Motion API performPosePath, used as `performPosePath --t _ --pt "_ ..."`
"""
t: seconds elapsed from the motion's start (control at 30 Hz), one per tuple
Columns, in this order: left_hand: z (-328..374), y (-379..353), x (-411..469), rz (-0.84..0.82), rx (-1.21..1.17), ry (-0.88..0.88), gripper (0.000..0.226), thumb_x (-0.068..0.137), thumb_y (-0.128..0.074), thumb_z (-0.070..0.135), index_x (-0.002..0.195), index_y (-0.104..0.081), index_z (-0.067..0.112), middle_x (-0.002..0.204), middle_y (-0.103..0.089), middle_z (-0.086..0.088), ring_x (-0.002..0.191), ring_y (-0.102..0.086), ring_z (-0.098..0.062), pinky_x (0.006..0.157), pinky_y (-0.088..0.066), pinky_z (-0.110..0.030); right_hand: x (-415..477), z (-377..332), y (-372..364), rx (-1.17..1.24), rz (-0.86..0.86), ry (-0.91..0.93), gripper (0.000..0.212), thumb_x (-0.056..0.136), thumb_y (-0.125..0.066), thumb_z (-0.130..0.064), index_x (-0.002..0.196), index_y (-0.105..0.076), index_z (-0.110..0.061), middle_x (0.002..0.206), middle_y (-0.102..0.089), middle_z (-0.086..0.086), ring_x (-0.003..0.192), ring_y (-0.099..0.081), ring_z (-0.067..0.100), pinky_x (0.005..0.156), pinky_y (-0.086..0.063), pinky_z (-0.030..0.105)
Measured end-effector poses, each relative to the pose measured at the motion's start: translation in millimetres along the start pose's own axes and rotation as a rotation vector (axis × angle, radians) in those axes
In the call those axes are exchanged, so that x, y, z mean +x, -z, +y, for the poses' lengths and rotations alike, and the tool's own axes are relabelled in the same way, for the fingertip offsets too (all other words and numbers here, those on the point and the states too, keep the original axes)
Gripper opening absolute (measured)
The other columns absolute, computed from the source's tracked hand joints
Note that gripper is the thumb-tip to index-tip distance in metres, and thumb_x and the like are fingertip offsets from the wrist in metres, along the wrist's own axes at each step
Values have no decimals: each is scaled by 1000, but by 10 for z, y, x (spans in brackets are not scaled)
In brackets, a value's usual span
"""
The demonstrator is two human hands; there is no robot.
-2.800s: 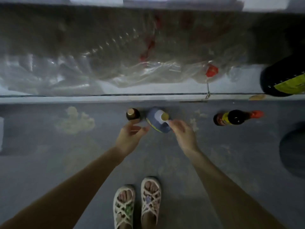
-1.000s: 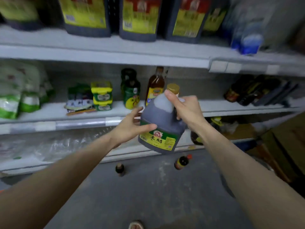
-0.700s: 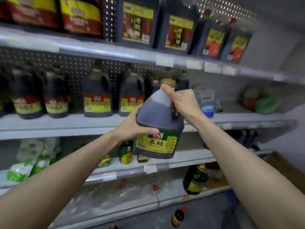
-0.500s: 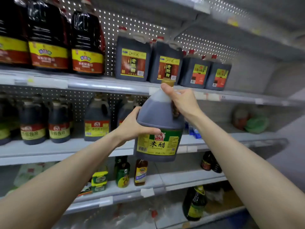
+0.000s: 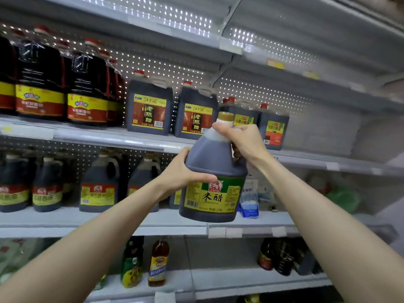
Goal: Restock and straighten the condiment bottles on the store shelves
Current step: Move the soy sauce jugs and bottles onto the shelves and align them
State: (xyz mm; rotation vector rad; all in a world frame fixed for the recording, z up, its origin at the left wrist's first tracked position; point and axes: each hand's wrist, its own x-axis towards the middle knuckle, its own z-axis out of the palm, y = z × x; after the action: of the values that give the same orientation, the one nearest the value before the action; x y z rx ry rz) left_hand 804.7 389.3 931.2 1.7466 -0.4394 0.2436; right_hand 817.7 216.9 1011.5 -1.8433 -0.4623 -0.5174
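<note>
- The dark vinegar jug (image 5: 213,169), label facing the camera, is held upright in the air before the front edge of the middle shelf (image 5: 153,225).
- The right hand (image 5: 244,142) grips its neck and handle, fingers curled tight below the gold cap (image 5: 225,116).
- The left hand (image 5: 180,171) clasps its left side, thumb across the front.
- Similar jugs (image 5: 98,184) stand along the left part of that shelf.

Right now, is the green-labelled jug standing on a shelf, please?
No, the green-labelled jug is held up in front of the shelves, left hand on its side, right hand at its handle.
</note>
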Motion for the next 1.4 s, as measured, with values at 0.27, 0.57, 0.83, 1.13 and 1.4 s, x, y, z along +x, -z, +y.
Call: performPosePath --t 0.27,0.57,0.83,1.13,1.4 --pt "-60 -1253 331 145 -3 60 94 38 -91 44 120 -47 28 112 -63 1 100 -66 -16 82 -58 -39 302 696 1015 12 -135 19 60 70 -79 -51 42 -35 -22 40 -36 -8 38 -35 10 47 -26 26" --pt "-470 -1815 610 214 67 172 94 45 -95 36 124 -45 28 114 -62 2 104 -64 -16 85 -57 -40 525 1576 1335 72 -279 -28 84 53 -77 -64 89 -67 11 77 -70 13 67 -60 14 61 -44 31" --pt "-1191 -1889 1075 211 85 227 77 58 -90 20 119 -44 28 110 -60 5 100 -62 -11 73 -55 -25 851 2409 1108 52 -320 -136 48 69 -81 -46 85 -71 -2 79 -72 4 69 -64 12 58 -47 24" --pt "-2103 -1694 1821 199 95 222 85 58 -91 21 128 -43 26 115 -57 5 104 -60 -12 75 -55 -26 1340 3181 719 69 -320 -147 26 73 -82 -35 81 -67 -14 82 -70 -1 76 -67 11 61 -51 22" --pt "-2542 -1657 2219 213 69 277 83 60 -89 14 128 -40 18 109 -56 5 95 -59 -9 65 -53 -20 1642 3647 489 64 -306 -166 17 75 -80 -38 84 -70 -28 81 -69 -13 77 -65 4 65 -53 17"
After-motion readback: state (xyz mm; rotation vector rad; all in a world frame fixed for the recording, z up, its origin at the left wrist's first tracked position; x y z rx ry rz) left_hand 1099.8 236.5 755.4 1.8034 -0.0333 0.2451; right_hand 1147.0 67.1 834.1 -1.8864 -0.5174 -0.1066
